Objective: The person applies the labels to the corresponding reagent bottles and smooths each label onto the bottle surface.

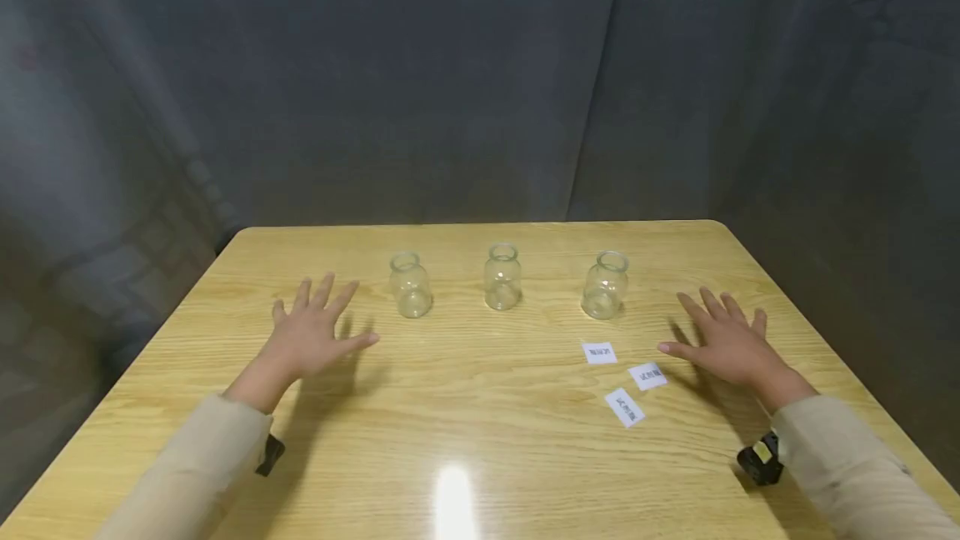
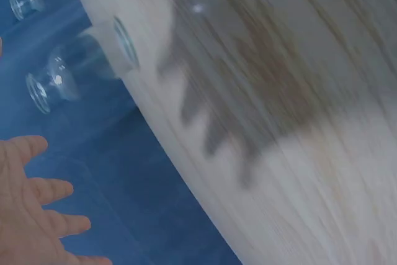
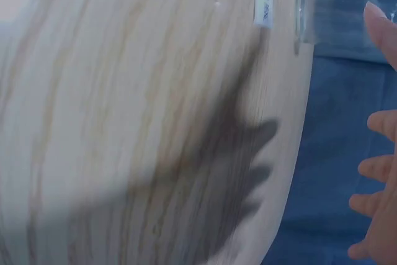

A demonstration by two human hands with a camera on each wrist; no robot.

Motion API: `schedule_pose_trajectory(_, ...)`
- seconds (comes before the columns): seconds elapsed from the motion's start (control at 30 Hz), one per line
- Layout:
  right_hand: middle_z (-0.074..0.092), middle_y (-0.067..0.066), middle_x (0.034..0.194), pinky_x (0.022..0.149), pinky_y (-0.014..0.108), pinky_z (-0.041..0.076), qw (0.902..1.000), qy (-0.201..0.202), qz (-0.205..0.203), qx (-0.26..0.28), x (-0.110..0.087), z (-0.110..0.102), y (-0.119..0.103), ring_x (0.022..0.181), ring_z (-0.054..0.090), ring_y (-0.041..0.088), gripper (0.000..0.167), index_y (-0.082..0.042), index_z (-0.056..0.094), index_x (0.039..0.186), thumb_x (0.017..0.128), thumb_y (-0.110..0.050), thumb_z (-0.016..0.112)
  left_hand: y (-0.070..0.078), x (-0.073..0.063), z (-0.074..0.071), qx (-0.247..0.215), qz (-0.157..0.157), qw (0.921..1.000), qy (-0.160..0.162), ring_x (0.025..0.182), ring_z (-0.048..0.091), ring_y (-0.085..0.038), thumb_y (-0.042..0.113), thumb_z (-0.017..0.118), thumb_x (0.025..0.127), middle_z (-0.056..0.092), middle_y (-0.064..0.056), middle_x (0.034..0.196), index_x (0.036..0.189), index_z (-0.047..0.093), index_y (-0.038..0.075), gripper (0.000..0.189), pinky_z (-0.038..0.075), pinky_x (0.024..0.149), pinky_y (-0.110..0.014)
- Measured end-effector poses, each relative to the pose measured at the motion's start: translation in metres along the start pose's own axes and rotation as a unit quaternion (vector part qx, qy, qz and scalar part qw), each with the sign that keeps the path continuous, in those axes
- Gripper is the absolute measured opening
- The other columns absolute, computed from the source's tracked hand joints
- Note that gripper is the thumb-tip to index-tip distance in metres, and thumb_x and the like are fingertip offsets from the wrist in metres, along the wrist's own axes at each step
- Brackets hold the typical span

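While the left hand spreads its fingers wide above the wooden table, near the left glass jar, the right hand spreads its fingers too, just beside three small white cards with dark writing. The cards lie flat and apart in front of the right jar. The middle jar stands between the other two, and all three are upright.

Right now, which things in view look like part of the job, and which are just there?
Likely for the job:
three glass jars, upright
three printed cards, near the right hand

Probably just surroundings:
wooden table
dark curtain behind it
black wrist cameras
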State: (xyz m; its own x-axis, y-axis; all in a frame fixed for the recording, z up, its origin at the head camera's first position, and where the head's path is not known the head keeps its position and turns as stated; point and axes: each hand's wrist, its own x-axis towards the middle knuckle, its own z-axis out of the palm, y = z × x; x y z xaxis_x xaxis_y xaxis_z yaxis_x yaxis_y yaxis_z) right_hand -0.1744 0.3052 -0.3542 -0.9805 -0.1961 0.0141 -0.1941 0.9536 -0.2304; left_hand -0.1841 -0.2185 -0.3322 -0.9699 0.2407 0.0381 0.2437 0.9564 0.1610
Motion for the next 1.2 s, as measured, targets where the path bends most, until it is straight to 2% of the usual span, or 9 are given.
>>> schedule_pose_trajectory(0.23, 0.012, 0.033, 0.134, 0.083, 0.068, -0.008, 0.9999, 0.007, -0.005, 0.009, -0.003, 0.001, -0.01, 0.118, 0.008, 0.052, 0.09, -0.001, 0.016, 0.136, 0.076, -0.06, 0.048, 0.019, -0.007, -0.005, -0.016, 0.021, 0.9996, 0.006, 0.122, 0.007, -0.046, 0.07, 0.039, 0.072, 0.009, -0.022, 0.14, 0.137, 0.021, 0.01, 0.09, 0.009, 0.083, -0.07)
schedule_pose_trajectory(0.53, 0.018, 0.033, 0.132, 0.089, 0.063, 0.002, 0.998, 0.003, -0.028, 0.057, -0.008, 0.003, -0.026, 0.116, 0.015, 0.05, 0.087, 0.007, 0.021, 0.132, 0.077, -0.052, 0.054, 0.043, -0.016, -0.003, -0.031, 0.075, 0.996, 0.037, 0.123, 0.016, -0.04, 0.069, 0.04, 0.073, 0.015, -0.016, 0.14, 0.136, 0.025, 0.012, 0.086, 0.017, 0.087, -0.064)
schedule_pose_trajectory(0.7, 0.023, 0.034, 0.129, 0.089, 0.06, 0.011, 0.9968, 0.012, -0.041, 0.068, -0.007, 0.004, -0.031, 0.114, 0.02, 0.05, 0.083, 0.009, 0.024, 0.13, 0.078, -0.047, 0.056, 0.058, -0.016, -0.002, -0.06, 0.1, 0.9921, 0.047, 0.122, 0.02, -0.037, 0.067, 0.041, 0.074, 0.02, -0.015, 0.139, 0.136, 0.025, 0.014, 0.083, 0.019, 0.089, -0.062)
schedule_pose_trajectory(0.83, 0.027, 0.033, 0.127, 0.089, 0.06, 0.014, 0.9945, 0.013, -0.043, 0.094, -0.005, 0.006, -0.035, 0.114, 0.022, 0.049, 0.08, 0.011, 0.026, 0.128, 0.079, -0.044, 0.057, 0.069, -0.013, 0.0, -0.083, 0.114, 0.989, 0.044, 0.121, 0.024, -0.036, 0.061, 0.045, 0.076, 0.024, -0.014, 0.137, 0.136, 0.024, 0.016, 0.078, 0.02, 0.091, -0.059)
schedule_pose_trajectory(1.0, 0.028, 0.033, 0.127, 0.087, 0.061, 0.02, 0.9897, -0.004, -0.035, 0.139, -0.002, 0.01, -0.038, 0.114, 0.023, 0.049, 0.08, 0.011, 0.026, 0.128, 0.079, -0.044, 0.057, 0.081, -0.007, 0.004, -0.119, 0.126, 0.9844, 0.032, 0.122, 0.024, -0.034, 0.051, 0.052, 0.079, 0.025, -0.013, 0.137, 0.135, 0.027, 0.013, 0.072, 0.02, 0.093, -0.056)
schedule_pose_trajectory(1.2, 0.031, 0.034, 0.124, 0.086, 0.059, 0.026, 0.9845, -0.027, -0.032, 0.171, 0.0, 0.011, -0.045, 0.112, 0.028, 0.048, 0.075, 0.013, 0.029, 0.126, 0.081, -0.041, 0.055, 0.093, 0.0, 0.012, -0.174, 0.141, 0.9745, 0.006, 0.123, 0.023, -0.031, 0.051, 0.051, 0.079, 0.026, -0.012, 0.137, 0.135, 0.028, 0.012, 0.072, 0.022, 0.096, -0.051)
